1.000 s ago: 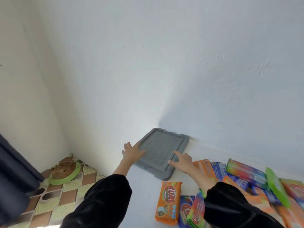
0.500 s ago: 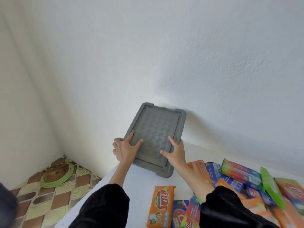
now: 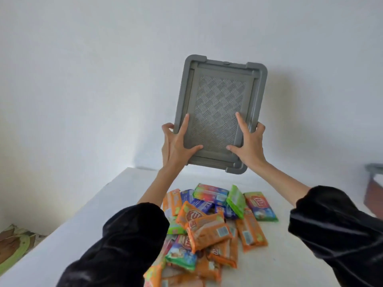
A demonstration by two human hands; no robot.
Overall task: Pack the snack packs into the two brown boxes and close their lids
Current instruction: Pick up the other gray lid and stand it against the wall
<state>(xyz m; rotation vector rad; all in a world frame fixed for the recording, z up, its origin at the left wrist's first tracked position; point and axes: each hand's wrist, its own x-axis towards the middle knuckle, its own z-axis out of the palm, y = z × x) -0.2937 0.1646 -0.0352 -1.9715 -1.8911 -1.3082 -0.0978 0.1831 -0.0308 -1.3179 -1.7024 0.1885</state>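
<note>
Grey lid (image 3: 219, 104), upright in open air above snack packs (image 3: 209, 226) heaped on white table (image 3: 93, 230); left hand (image 3: 176, 143) and right hand (image 3: 248, 143) grip its lower side edges, thumbs on patterned face, fingers curled round rim.

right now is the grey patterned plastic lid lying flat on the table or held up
Held up: the left hand and right hand grip the grey plastic lid by its lower corners, upright above the white table.
</note>
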